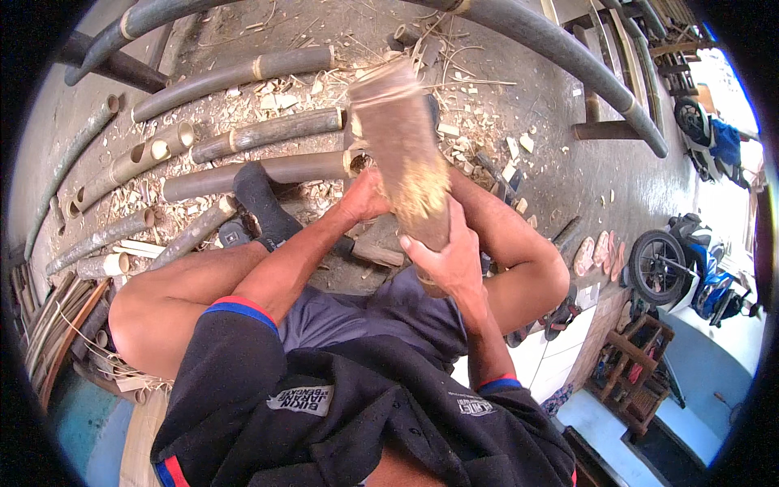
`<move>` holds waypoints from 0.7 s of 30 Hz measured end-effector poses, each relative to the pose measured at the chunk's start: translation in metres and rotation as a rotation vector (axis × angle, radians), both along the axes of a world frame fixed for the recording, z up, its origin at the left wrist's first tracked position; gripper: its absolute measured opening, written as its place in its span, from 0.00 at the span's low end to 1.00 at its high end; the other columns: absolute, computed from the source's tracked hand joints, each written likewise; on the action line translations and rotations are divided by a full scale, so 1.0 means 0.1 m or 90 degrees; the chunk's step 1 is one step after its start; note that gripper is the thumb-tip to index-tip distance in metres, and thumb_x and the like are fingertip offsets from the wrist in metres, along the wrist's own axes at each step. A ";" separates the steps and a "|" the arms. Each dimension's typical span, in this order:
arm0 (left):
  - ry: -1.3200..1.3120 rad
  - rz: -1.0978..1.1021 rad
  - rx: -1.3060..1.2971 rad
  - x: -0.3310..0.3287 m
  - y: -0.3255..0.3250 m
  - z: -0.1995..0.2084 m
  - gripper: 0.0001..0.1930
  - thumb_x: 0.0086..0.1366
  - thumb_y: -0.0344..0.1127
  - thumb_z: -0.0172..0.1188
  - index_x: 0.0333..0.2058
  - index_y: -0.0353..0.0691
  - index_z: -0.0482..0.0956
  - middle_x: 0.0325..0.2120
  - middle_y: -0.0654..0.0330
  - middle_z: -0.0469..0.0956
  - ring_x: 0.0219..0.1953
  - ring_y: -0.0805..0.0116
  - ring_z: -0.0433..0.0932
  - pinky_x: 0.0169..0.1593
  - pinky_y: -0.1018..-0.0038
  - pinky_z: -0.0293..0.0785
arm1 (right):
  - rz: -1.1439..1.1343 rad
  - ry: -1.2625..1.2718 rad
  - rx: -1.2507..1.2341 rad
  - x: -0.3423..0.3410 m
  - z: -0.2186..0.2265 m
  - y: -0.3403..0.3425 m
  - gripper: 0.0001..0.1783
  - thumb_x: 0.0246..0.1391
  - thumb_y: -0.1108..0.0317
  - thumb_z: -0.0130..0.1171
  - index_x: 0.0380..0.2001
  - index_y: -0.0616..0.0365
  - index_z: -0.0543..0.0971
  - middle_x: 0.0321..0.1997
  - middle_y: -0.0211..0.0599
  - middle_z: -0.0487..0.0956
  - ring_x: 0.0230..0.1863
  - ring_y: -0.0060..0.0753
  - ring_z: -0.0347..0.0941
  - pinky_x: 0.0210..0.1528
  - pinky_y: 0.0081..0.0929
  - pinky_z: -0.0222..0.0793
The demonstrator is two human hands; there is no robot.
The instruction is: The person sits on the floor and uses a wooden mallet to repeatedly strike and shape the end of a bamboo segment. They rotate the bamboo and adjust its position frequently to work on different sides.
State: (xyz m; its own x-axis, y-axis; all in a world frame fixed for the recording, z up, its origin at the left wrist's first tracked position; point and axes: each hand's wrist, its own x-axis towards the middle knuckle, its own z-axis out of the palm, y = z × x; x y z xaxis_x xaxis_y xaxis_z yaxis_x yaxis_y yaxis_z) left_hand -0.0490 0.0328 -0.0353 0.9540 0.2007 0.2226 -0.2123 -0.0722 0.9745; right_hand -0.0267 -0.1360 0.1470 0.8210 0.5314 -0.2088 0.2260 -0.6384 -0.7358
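Note:
My right hand (456,258) is wrapped round the lower end of a thick brown wooden club (398,130), raised in front of me. Its middle is worn to frayed yellow fibres, and its upper end is smeared by motion. My left hand (367,196) is closed just left of the club, low beside the open end of a dark bamboo pole (268,173). The club hides part of its fingers and whatever they hold. A dark-socked foot (264,199) rests against that pole, between my bent legs.
More bamboo lengths (268,134) lie on the floor among pale chips (280,101). One piece (130,166) has holes cut in it. A long curved bamboo rail (560,61) arches across the far side. Split strips (61,325) are stacked at left; sandals (596,253) and motorbikes (690,268) stand right.

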 end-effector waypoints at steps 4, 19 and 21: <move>0.282 0.290 -0.221 0.38 0.19 0.22 0.18 0.59 0.37 0.73 0.44 0.34 0.83 0.40 0.61 0.85 0.40 0.72 0.81 0.45 0.72 0.77 | -0.115 0.086 0.136 -0.08 0.07 -0.15 0.46 0.46 0.60 0.73 0.65 0.66 0.65 0.51 0.53 0.83 0.52 0.42 0.81 0.57 0.34 0.74; 0.071 0.194 -0.118 0.23 -0.14 0.39 0.14 0.57 0.34 0.71 0.39 0.36 0.79 0.31 0.59 0.78 0.36 0.72 0.76 0.44 0.70 0.74 | -0.127 0.093 -0.010 -0.01 -0.26 -0.10 0.44 0.46 0.59 0.75 0.63 0.64 0.67 0.51 0.51 0.82 0.51 0.41 0.81 0.58 0.36 0.74; 0.111 0.189 -0.047 0.12 -0.14 0.08 0.15 0.57 0.34 0.71 0.41 0.36 0.79 0.32 0.58 0.78 0.36 0.71 0.76 0.45 0.70 0.74 | -0.123 0.100 0.112 -0.10 -0.18 -0.08 0.44 0.46 0.57 0.74 0.63 0.64 0.67 0.52 0.54 0.82 0.50 0.46 0.82 0.57 0.38 0.74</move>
State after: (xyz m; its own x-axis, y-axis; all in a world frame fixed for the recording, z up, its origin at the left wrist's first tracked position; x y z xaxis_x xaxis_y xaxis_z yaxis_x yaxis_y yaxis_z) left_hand -0.0373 0.0185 -0.0276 0.8742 0.4844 0.0352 -0.0219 -0.0331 0.9992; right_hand -0.0369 -0.1436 0.1292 0.8750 0.4082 -0.2604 -0.0128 -0.5181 -0.8552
